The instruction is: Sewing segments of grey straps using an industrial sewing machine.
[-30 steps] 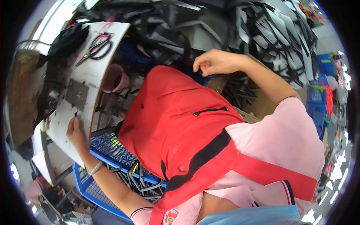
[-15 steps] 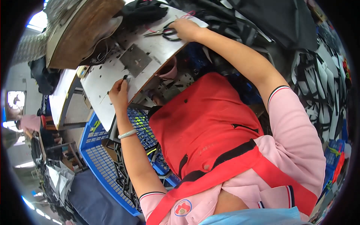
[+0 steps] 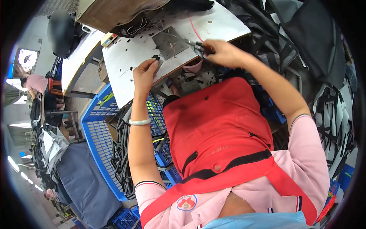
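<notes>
My left hand (image 3: 144, 78) is over the front edge of the white worktable (image 3: 114, 61), with a small black piece (image 3: 156, 57) pinched between thumb and fingertips. To its right, my right hand (image 3: 225, 52) grips a pair of scissors (image 3: 195, 45) by the dark handles. The blades point left, over a grey metal plate (image 3: 169, 42) set in the tabletop; motion blurs them, so I cannot tell whether they are apart. A gap separates the scissors from the black piece.
A sewing-machine-like brown body (image 3: 114, 13) stands at the table's back left. Black scraps and a pink cord (image 3: 195, 28) lie on the tabletop. Below left is a blue basket (image 3: 97, 152) of dark straps. Black fabric (image 3: 305, 34) is heaped at right.
My right hand has brought the scissors off the tabletop's right part, nearer to my left hand. The left hand keeps its pinch on the black piece. The whole view has shifted.
</notes>
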A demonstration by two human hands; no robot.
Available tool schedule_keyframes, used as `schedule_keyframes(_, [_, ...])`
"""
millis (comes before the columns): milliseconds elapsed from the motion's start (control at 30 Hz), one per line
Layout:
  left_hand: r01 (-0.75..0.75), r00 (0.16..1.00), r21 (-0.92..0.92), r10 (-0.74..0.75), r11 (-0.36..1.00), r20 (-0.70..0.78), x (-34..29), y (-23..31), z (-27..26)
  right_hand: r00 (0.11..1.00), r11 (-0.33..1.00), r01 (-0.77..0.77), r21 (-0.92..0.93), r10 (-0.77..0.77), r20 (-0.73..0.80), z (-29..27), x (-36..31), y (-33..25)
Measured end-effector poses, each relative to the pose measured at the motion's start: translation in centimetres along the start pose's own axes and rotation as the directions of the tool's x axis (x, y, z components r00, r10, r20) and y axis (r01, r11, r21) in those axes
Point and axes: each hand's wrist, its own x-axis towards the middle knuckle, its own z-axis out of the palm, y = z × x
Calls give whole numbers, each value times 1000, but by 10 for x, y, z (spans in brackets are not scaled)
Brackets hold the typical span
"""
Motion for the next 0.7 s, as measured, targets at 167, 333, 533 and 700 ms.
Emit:
schedule_keyframes(167, [30,996,-134,-18,991,89,-11,30,8,997,965,-39,259,22,68,45,-46,-29])
schedule_keyframes(333, [52,989,-142,-31,989,142,-16,39,15,995,961,-36,274,8,101,47,-48,-26])
schedule_keyframes(533, [64,975,-160,-27,985,221,-22,45,20,997,980,30,197,-44,65,37,-45,-27])
schedule_keyframes(700, [73,974,-158,-36,985,223,-22,50,24,997,964,-2,267,-17,70,29,-42,-29])
